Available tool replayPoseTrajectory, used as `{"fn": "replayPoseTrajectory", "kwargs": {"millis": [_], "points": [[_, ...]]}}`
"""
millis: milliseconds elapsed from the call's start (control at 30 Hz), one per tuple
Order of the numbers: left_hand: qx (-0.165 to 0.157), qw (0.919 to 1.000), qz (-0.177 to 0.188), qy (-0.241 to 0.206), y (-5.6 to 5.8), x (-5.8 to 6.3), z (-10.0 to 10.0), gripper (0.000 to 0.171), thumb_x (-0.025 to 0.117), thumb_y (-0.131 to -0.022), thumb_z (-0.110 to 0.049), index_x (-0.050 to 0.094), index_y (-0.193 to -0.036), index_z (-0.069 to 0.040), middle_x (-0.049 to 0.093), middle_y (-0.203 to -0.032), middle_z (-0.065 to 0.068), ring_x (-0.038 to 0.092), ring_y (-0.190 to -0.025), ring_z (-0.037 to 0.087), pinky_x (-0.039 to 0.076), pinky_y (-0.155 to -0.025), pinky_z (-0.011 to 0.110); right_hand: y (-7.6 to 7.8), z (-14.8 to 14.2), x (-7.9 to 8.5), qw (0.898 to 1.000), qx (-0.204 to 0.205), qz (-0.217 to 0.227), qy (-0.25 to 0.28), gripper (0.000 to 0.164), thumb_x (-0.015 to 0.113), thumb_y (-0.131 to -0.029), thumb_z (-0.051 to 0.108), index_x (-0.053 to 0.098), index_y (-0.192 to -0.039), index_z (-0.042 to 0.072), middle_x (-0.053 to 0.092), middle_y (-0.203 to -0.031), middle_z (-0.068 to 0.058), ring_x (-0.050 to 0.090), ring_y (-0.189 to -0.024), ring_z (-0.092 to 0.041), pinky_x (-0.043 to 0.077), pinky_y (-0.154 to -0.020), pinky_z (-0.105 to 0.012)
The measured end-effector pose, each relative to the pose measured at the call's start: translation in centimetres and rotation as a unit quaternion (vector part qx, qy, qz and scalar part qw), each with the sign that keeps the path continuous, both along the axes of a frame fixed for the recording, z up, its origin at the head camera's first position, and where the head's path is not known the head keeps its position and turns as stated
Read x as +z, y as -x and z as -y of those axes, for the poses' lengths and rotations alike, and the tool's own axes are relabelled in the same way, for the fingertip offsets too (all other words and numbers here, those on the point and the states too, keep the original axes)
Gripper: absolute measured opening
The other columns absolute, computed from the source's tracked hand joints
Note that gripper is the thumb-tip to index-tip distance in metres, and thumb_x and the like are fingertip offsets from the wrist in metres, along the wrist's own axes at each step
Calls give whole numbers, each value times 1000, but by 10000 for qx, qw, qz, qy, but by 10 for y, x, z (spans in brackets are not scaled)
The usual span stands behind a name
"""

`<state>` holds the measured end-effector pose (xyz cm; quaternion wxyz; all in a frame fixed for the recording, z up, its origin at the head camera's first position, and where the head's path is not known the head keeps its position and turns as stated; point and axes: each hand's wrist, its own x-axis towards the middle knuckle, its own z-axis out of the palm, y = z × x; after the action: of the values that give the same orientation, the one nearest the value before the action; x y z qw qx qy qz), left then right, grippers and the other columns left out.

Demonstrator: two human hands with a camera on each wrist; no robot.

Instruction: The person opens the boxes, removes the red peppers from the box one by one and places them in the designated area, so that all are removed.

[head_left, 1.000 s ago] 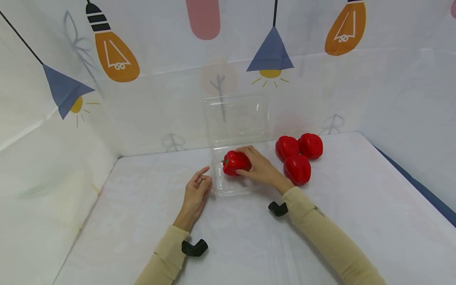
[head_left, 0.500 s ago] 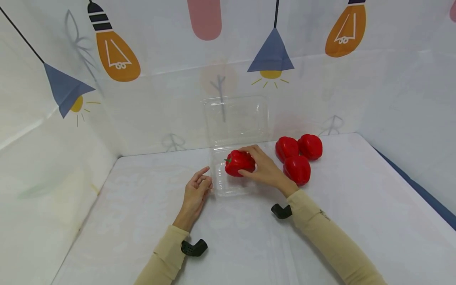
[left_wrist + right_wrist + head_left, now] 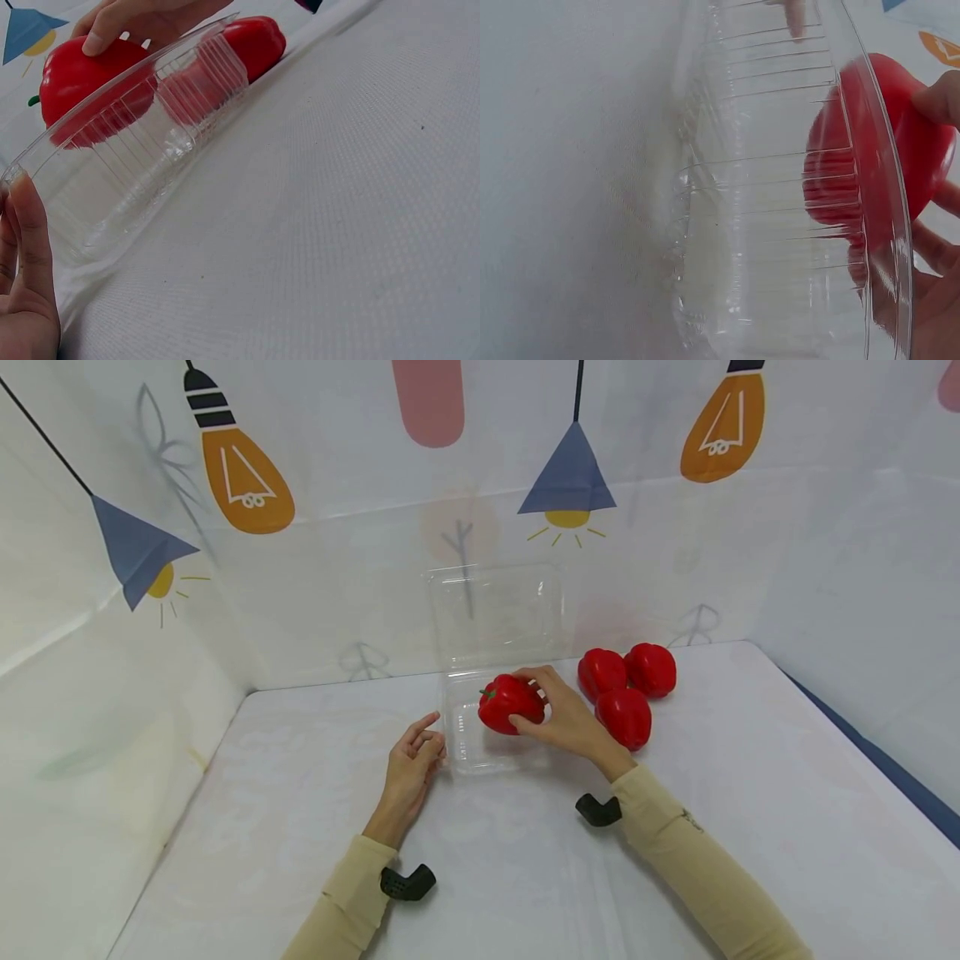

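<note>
My right hand (image 3: 566,714) grips a red bell pepper (image 3: 508,703) with a green stem, thumb on the near side and fingers over the far side. The pepper is held over the base of an open clear plastic clamshell container (image 3: 461,764). In the left wrist view, the pepper's lower part (image 3: 97,124) shows through the ribbed wall, above the container floor. My left hand (image 3: 411,768) is at the container's left edge. Its thumb and a finger pinch the rim at a corner in the left wrist view (image 3: 30,247).
Three more red bell peppers (image 3: 625,718) sit in a cluster on the white tabletop (image 3: 300,793), right of the container. The clear lid (image 3: 498,614) stands up at the back, before a white curtain (image 3: 337,577) printed with lamps.
The right hand has shifted slightly to the right with the bell pepper over the container, and its stem now points a little more upward. The left hand stays in place.
</note>
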<state>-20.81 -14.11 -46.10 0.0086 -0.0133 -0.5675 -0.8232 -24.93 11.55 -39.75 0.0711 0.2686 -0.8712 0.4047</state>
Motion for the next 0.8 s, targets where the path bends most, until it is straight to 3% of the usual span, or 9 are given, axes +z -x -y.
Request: {"fn": "replayPoseTrajectory", "kwargs": {"millis": [333, 800], "points": [[91, 9999, 32, 131, 1, -1, 0, 44, 57, -92, -2, 48, -135, -6, 58, -84, -4, 55, -68, 6, 43, -56, 15, -5, -9, -1, 9994, -166, 125, 267, 71, 79, -70, 28, 43, -131, 24, 50, -124, 4, 50, -107, -18, 54, -78, -35], [101, 9998, 46, 138, 0, 0, 0, 43, 58, -91, -3, 50, -133, -9, 59, -84, -4, 55, -67, 7, 44, -56, 16, -12, -19, 2, 9976, -358, 187, 558, 76, 81, -65, 19, 42, -131, 25, 50, -126, 3, 48, -113, -20, 55, -81, -43]]}}
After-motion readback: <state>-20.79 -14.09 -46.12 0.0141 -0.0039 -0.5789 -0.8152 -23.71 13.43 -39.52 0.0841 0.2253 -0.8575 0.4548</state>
